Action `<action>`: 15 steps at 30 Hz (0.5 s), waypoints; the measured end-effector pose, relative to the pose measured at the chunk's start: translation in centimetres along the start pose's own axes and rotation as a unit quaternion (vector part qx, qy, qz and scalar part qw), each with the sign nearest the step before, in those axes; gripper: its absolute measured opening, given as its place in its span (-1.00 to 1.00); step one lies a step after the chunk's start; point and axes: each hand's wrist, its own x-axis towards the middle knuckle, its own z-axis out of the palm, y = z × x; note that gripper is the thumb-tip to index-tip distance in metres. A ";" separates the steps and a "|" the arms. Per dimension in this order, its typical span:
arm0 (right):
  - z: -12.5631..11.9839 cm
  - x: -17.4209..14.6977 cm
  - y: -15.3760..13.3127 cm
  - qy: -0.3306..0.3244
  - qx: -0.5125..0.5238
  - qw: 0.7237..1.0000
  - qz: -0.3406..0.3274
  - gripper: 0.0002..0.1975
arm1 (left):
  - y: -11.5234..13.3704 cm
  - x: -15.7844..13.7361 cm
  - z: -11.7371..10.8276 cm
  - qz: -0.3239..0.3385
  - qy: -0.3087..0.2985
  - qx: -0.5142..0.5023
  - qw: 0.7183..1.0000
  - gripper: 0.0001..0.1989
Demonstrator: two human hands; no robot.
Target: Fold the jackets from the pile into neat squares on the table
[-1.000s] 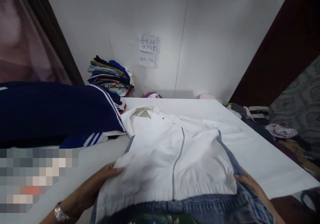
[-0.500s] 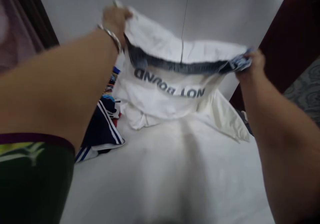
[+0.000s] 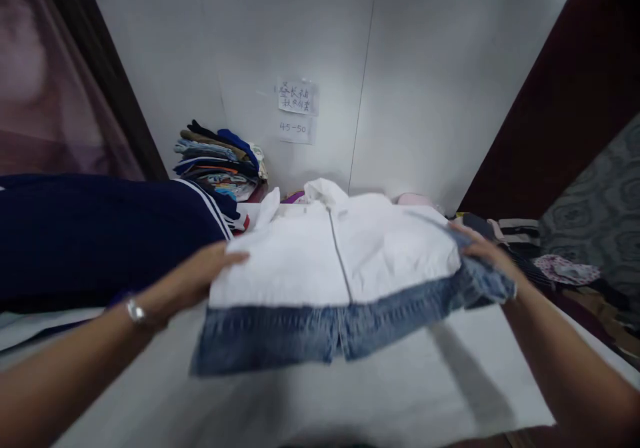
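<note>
A white zip-front jacket (image 3: 285, 268) with a blue denim band along its hem spreads out in front of me, collar end toward the wall. A dark zip line runs down its middle. My left hand (image 3: 215, 271), with a silver bracelet at the wrist, grips the jacket's left side just above the denim. At the opposite side my right hand (image 3: 477, 251) is closed on the edge, where bunched denim hangs beside the fingers. The fingers under the cloth are hidden. White table surface (image 3: 390, 395) shows below the hem.
A navy garment with white stripes (image 3: 115, 235) lies at the left, near my left forearm. Behind it stands a stack of folded clothes (image 3: 220, 161). Handwritten paper signs (image 3: 297, 111) are on the grey wall. More clothes (image 3: 565, 268) lie at the right.
Both hands have come down and closer, bringing the jacket from raised in the air to low over the table. Its zip front now faces up, and the lettering no longer shows.
</note>
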 end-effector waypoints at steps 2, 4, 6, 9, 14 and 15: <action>0.2 -3.5 5.9 -0.060 0.016 0.991 0.118 -0.37 | -6.6 -1.3 0.4 -0.086 -0.040 -0.042 0.995 -0.58; -0.1 -6.6 10.3 -0.072 0.019 0.977 0.200 -0.28 | -10.5 -2.4 0.6 -0.148 -0.028 -0.069 0.986 -0.61; -0.9 -8.9 12.6 -0.070 0.011 0.973 0.221 -0.22 | -11.6 -3.4 0.7 -0.162 0.000 -0.079 0.984 -0.62; -2.4 -10.5 13.1 -0.047 0.017 0.982 0.183 -0.17 | -10.4 -4.7 0.9 -0.110 0.028 -0.072 0.991 -0.56; -3.2 -11.7 12.3 -0.077 -0.004 0.973 0.216 -0.19 | -11.2 -5.0 0.7 -0.121 0.025 0.001 0.992 -0.62; -3.3 -11.8 12.3 -0.085 -0.029 0.971 0.222 -0.22 | -11.8 -5.1 0.6 -0.138 0.020 0.004 0.990 -0.63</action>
